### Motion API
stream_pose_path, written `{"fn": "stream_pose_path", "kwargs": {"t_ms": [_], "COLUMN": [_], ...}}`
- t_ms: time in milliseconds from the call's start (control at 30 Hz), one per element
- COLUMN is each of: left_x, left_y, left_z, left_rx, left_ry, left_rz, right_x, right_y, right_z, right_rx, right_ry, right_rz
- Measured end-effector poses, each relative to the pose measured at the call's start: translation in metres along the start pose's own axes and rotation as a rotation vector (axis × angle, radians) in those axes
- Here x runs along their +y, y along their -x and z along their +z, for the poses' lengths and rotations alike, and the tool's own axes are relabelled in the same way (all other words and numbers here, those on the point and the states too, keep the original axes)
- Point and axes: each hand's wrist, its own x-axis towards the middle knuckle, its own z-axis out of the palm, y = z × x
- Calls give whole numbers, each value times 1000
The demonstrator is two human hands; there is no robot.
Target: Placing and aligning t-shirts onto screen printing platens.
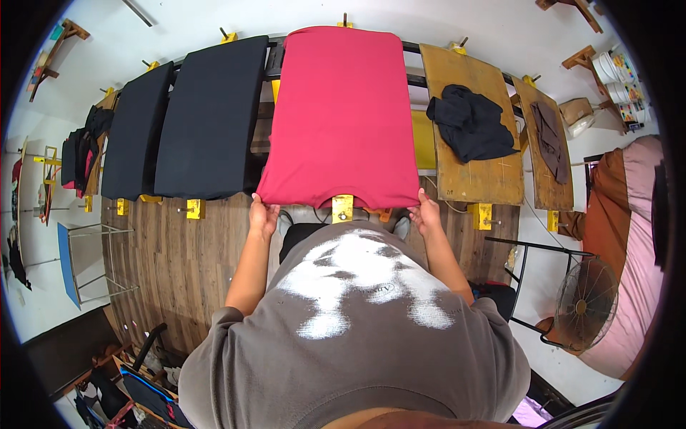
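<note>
In front of me a red T-shirt (344,114) is stretched over a flat board, its neckline edge toward me. My left hand (264,214) pinches the shirt's near left corner between thumb and fingers. At the near right corner my right hand (426,214) grips the cloth the same way. Between the hands, a yellow bracket (343,208) with a bolt shows below the curve of the neckline. The board under the shirt is covered by the cloth.
To the left, a black shirt (213,118) and another black shirt (139,132) cover boards. On the right, a wooden board (457,182) bears a crumpled black garment (473,123); a farther one carries a brown garment (549,139). A standing fan (586,304) is at lower right.
</note>
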Motion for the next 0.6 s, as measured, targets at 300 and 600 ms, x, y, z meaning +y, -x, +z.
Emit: {"fn": "stream_pose_path", "kwargs": {"t_ms": [300, 600], "left_x": [3, -17], "left_y": [30, 5], "left_z": [15, 4], "left_rx": [147, 323], "left_ry": [-78, -115], "left_rz": [155, 321], "right_x": [2, 19], "right_y": [23, 14], "right_z": [-11, -9], "right_rx": [-31, 11], "right_ry": [242, 321], "right_rz": [-168, -252]}}
